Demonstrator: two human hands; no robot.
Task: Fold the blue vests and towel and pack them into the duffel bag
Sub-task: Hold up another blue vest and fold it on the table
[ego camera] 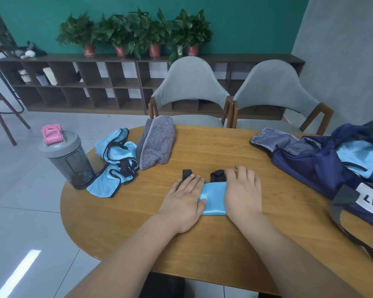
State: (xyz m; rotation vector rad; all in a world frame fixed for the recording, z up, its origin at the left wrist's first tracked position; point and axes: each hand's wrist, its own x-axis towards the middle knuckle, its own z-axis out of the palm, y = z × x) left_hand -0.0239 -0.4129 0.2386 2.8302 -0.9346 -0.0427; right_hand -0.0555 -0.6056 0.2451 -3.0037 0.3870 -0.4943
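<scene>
at the near middle of the desk (213, 244), both hands press a folded blue vest (213, 197) flat, fingers straight and relaxed. the left hand (182, 201) and right hand (242, 194) cover its ends. it looks thin, limp and slippery, so probably best pinched along the folded edges.

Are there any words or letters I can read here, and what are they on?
"LVC": on the white label of the duffel bag; the picture's edge cuts the word off, so the last letter is unsure.
No other writing shows anywhere.
</scene>
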